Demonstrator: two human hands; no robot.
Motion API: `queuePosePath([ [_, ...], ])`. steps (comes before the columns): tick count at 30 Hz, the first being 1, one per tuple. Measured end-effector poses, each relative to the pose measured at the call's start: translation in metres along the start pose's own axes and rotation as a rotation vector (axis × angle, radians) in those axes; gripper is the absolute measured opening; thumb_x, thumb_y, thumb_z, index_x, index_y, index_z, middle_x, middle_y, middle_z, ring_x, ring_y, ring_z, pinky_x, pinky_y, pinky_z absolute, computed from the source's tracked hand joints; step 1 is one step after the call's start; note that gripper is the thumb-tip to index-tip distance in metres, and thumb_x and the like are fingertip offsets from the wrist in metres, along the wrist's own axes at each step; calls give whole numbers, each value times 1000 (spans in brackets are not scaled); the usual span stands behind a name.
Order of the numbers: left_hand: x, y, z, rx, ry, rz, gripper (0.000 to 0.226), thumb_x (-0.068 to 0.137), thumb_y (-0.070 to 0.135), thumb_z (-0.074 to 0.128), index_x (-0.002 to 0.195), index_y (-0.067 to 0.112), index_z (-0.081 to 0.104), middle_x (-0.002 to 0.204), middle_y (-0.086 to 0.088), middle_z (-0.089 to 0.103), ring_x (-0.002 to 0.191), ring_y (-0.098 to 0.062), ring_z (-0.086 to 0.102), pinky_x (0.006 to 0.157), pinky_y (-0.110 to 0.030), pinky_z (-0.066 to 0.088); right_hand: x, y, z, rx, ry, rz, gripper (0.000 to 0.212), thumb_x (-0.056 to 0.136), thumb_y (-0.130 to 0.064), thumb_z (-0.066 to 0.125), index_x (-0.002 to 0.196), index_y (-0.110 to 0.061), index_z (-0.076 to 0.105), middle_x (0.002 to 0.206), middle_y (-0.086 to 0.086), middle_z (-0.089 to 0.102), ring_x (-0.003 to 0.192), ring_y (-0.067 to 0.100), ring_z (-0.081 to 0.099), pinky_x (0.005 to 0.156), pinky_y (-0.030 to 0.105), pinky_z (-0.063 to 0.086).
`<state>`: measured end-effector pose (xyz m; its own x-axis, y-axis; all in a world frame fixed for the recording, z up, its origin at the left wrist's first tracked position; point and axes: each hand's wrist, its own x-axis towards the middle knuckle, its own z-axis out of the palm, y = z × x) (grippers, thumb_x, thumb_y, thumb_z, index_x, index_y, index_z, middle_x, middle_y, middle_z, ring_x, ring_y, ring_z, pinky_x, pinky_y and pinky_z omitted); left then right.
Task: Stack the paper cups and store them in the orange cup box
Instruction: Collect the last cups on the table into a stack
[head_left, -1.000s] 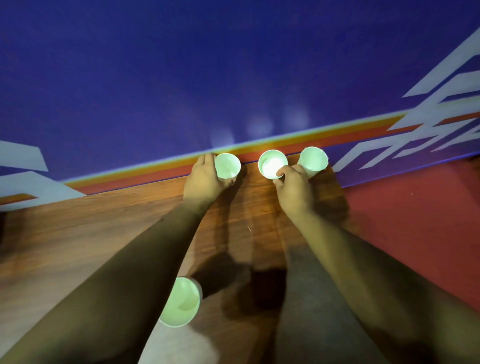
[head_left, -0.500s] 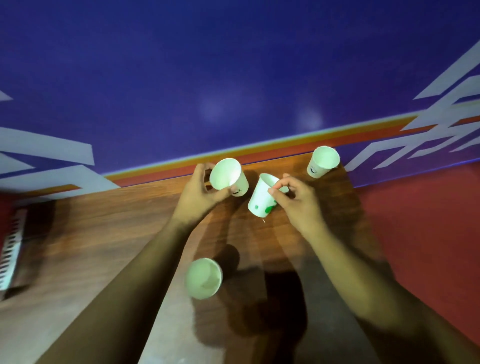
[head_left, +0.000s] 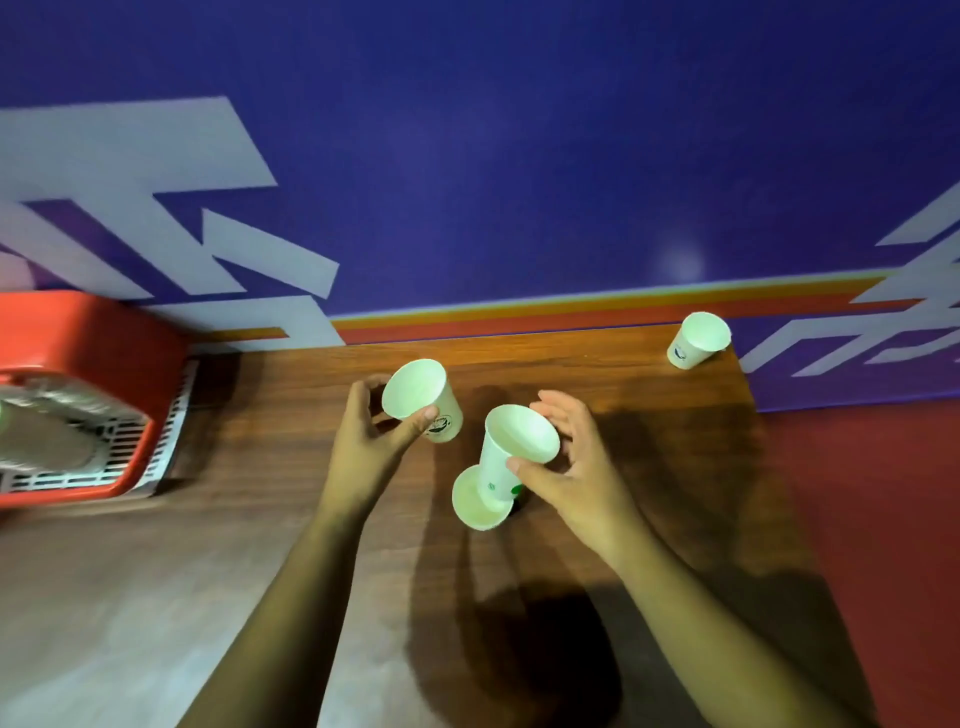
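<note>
**Two paper cups in hand, two on the table**

The left hand (head_left: 371, 449) pinches the first cup (head_left: 422, 397) at the rim between thumb and fingers, tilted, clear of the wooden table (head_left: 249, 467). The right hand (head_left: 576, 480) grips a second cup (head_left: 511, 449) near the rim, the other fingers spread. Its base lies over the mouth of a third cup (head_left: 475, 509) standing on the table; whether it is seated inside cannot be told. A fourth cup (head_left: 698, 340) stands at the far right corner. The orange cup box (head_left: 78, 332) sits at the left edge, well apart.
</note>
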<state>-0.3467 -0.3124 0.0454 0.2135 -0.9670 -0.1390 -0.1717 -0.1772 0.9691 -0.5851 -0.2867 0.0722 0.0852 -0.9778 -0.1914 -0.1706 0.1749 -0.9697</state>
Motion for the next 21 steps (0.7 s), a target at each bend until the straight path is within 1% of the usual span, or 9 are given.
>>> queuePosePath([
  [3, -15, 1, -14, -31, 25, 13, 63, 68, 51, 86, 116, 26, 54, 119, 5, 64, 111, -13, 64, 87, -20, 52, -16, 12, 16, -61, -47, 7, 80, 74, -7, 81, 137, -33, 39, 130, -15, 50, 119, -5, 48, 98, 16, 42],
  [7, -32, -1, -26, -92, 29, 15, 63, 65, 51, 83, 113, 23, 54, 118, 2, 64, 107, -13, 65, 85, -25, 55, -28, 27, 33, -211, -63, -25, 78, 75, -16, 81, 138, -36, 40, 135, -21, 45, 122, -9, 43, 93, 4, 36],
  [8, -35, -2, -26, -99, 18, 12, 64, 65, 49, 84, 115, 21, 54, 118, 1, 64, 106, -13, 66, 85, -26, 55, -30, 31, 36, -248, -58, -26, 77, 75, -20, 81, 138, -35, 40, 136, -21, 45, 124, -8, 42, 95, 5, 35],
  [11, -48, 1, -25, -113, -10, 10, 59, 71, 37, 87, 117, 19, 54, 118, 1, 64, 104, -9, 66, 83, -23, 54, -34, 47, 44, -331, -44, -58, 77, 75, -26, 78, 141, -28, 41, 139, -12, 45, 130, 4, 42, 106, 21, 37],
  [13, -54, 2, -22, -127, -33, 10, 56, 73, 32, 88, 117, 19, 55, 118, 3, 65, 104, -8, 65, 85, -24, 54, -35, 54, 48, -367, -45, -53, 77, 76, -19, 78, 142, -25, 40, 139, -12, 44, 131, 7, 41, 107, 18, 33],
  [15, -59, 2, -20, -126, -58, 6, 58, 71, 38, 88, 116, 23, 55, 117, 6, 65, 106, -9, 65, 87, -27, 55, -35, 59, 52, -416, -29, -58, 76, 76, -16, 80, 142, -22, 42, 136, -13, 44, 131, 9, 41, 105, 12, 29],
  [18, -64, 2, -15, -117, -104, 3, 53, 74, 33, 88, 115, 24, 55, 117, 5, 65, 105, -10, 65, 86, -29, 55, -36, 69, 52, -527, -8, -67, 79, 74, -23, 83, 142, -18, 43, 140, -5, 47, 133, 13, 40, 111, 26, 33],
  [19, -66, 2, -13, -118, -121, 6, 50, 76, 28, 88, 115, 24, 56, 117, 4, 65, 104, -10, 65, 85, -29, 55, -37, 70, 50, -539, -11, -46, 81, 74, -27, 83, 143, -18, 42, 144, -4, 45, 135, 12, 38, 112, 26, 32],
  [21, -70, 3, -7, -130, -167, 19, 49, 77, 24, 86, 116, 24, 56, 118, 4, 64, 106, -10, 64, 87, -32, 55, -38, 64, 44, -471, -21, 24, 79, 78, -32, 79, 146, -22, 39, 148, -6, 40, 137, 9, 36, 113, 29, 32],
])
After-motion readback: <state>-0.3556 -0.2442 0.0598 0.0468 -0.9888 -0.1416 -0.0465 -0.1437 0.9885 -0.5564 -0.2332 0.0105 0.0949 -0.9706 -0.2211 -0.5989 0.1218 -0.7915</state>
